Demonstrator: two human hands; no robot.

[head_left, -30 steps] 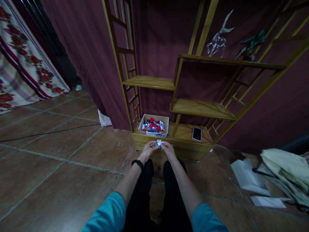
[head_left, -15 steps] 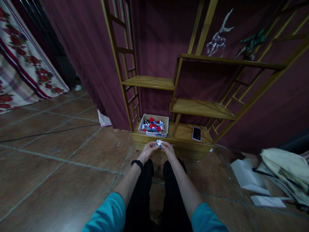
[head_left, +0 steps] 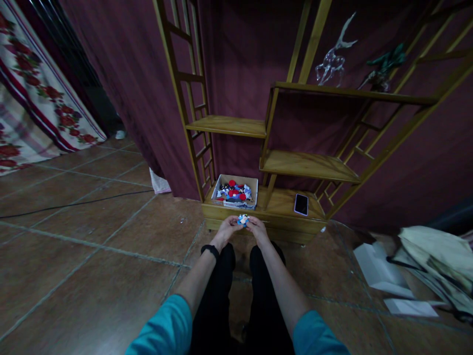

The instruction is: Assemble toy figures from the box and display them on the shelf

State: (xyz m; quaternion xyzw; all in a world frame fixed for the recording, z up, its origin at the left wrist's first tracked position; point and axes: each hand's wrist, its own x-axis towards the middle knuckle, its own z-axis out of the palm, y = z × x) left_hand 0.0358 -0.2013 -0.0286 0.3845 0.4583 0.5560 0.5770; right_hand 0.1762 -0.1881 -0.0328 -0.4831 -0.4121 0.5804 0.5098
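Between my fingertips is a small blue-and-white figurine [head_left: 243, 220] with a pale patch in its middle; its finer details are too small to make out. My left hand [head_left: 226, 231] pinches it from the left side, and my right hand [head_left: 258, 230] grips it from the right. Both hands are just in front of the low shelf's edge, above my knees. Beyond them, on the bottom shelf, sits an open cardboard box [head_left: 255, 190] filled with several small red, white, blue and dark pieces.
A phone [head_left: 301, 204] lies on the bottom shelf to the right. The wooden shelf unit [head_left: 229, 125] rises ahead, with a clear deer ornament [head_left: 332, 64] higher up. White boxes [head_left: 380, 271] and a cream bag [head_left: 436, 251] are on the floor at right. A black cable [head_left: 81, 201] crosses the tiles.
The figurine has tilted slightly between my fingers, showing more of its pale middle and blue lower edge. Both hands stay in nearly the same place.
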